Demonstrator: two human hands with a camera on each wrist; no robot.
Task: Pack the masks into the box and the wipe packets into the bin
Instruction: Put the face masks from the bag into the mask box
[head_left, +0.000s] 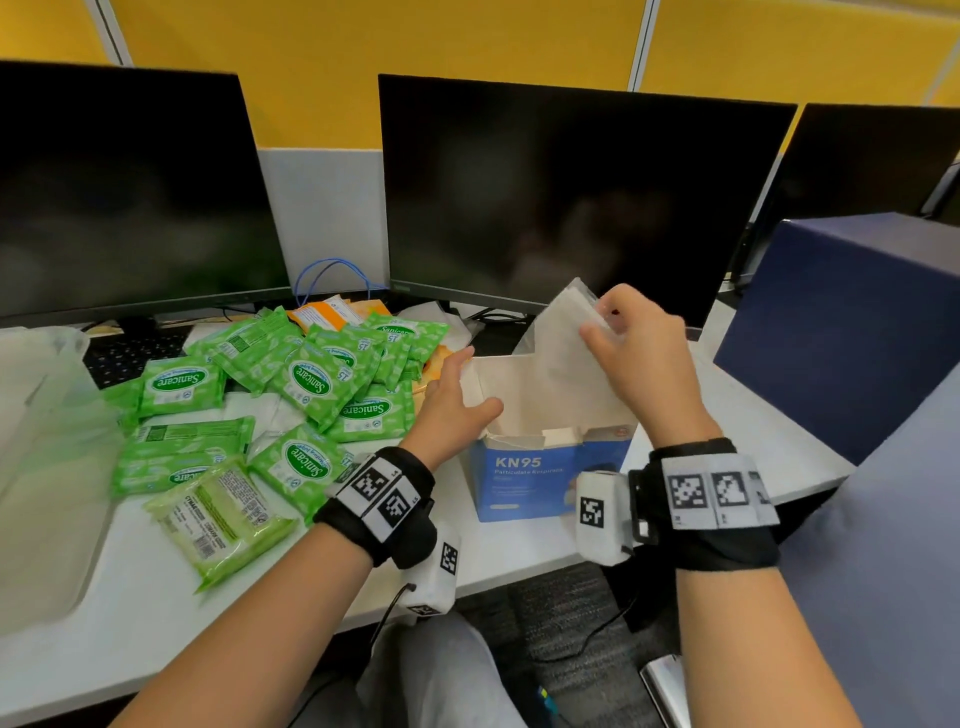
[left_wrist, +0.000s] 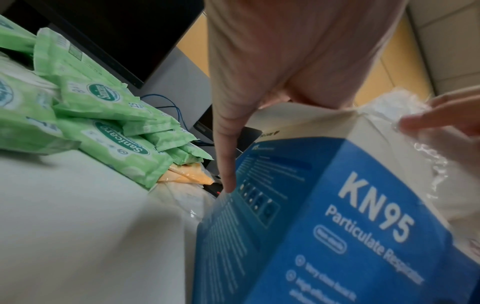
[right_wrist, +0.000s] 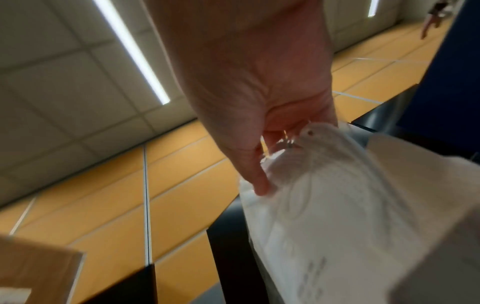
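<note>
An open blue and white KN95 box (head_left: 524, 478) (left_wrist: 363, 205) stands near the desk's front edge. My left hand (head_left: 467, 384) (left_wrist: 259, 82) holds its left wall, thumb over the rim and a finger (left_wrist: 226, 164) straight down the outside. My right hand (head_left: 634, 353) (right_wrist: 259, 82) pinches the top of a white mask in a clear wrapper (head_left: 566, 332) (left_wrist: 397, 102) (right_wrist: 337, 195), whose lower end dips into the box opening. Green wipe packets (head_left: 291, 384) (left_wrist: 111, 139) lie heaped left of the box. A translucent bin (head_left: 47, 467) stands at the far left.
Two dark monitors (head_left: 571, 197) stand at the back, with a keyboard (head_left: 130, 353) under the left one and a blue cable (head_left: 332, 275) between them. Orange packets (head_left: 322, 314) lie behind the wipes. A dark blue partition (head_left: 852, 322) rises on the right.
</note>
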